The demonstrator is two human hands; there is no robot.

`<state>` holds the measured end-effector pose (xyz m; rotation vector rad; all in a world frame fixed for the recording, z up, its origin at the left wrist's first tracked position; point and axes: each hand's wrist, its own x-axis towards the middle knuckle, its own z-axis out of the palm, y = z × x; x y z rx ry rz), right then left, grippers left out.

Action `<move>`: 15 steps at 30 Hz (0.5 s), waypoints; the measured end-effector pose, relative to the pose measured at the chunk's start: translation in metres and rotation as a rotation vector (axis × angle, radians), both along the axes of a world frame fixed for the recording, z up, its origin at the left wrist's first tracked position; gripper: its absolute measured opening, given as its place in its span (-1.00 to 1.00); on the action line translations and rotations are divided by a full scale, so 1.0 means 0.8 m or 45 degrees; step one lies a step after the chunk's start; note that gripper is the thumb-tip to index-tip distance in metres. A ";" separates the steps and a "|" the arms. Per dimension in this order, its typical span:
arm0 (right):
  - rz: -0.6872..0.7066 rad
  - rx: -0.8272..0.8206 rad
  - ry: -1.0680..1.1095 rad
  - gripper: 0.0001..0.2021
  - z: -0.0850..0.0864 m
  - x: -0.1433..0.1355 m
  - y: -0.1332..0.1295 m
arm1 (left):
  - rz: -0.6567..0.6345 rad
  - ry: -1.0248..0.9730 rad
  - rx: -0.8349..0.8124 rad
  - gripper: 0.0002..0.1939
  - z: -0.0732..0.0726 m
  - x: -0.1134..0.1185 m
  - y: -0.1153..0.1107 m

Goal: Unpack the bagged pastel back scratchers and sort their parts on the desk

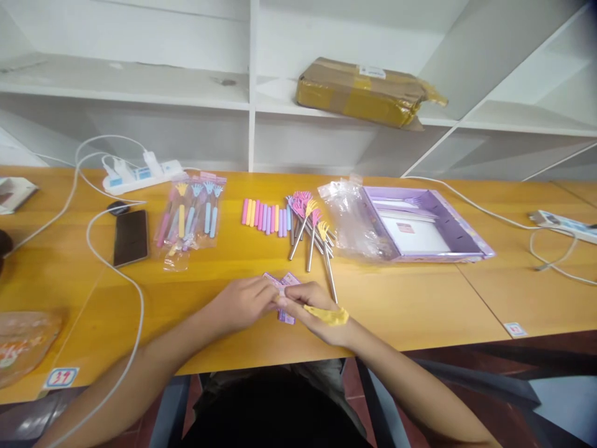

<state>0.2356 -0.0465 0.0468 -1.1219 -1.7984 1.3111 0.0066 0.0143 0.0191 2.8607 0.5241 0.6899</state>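
My left hand (247,301) and my right hand (314,311) meet over the near part of the table, fingers pinched together. What lies between their fingertips is too small to make out. Purple printed cards (286,316) show beneath and behind the fingers. A yellow strip (329,315) runs across the back of my right hand. Beyond the hands is a row of pink, yellow, purple and blue handles (265,216). To its right, metal rods with hand-shaped heads (311,239) lie in a loose pile. Packed ones in clear bags (190,214) are at the left.
An open purple box (466,227) and crumpled clear plastic (352,218) lie right of the rods. A phone (131,238), a power strip (144,177) and white cables are on the left. A taped carton (364,90) sits on the shelf.
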 end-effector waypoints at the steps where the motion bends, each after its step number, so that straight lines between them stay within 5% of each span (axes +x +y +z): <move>1: -0.025 -0.037 0.049 -0.43 -0.001 -0.007 -0.002 | -0.021 -0.018 0.139 -0.72 0.000 0.002 -0.004; 7: -0.131 -0.526 0.662 -0.33 -0.013 -0.035 -0.023 | 0.052 -0.016 0.535 -0.73 0.019 0.002 -0.011; 10: -0.186 -0.765 0.940 -0.33 -0.009 -0.040 -0.036 | 0.058 0.011 0.537 -0.70 0.024 0.006 -0.013; 15: -0.314 -0.828 1.061 -0.36 -0.009 -0.025 -0.047 | 0.061 0.059 0.546 -0.65 0.018 -0.001 0.001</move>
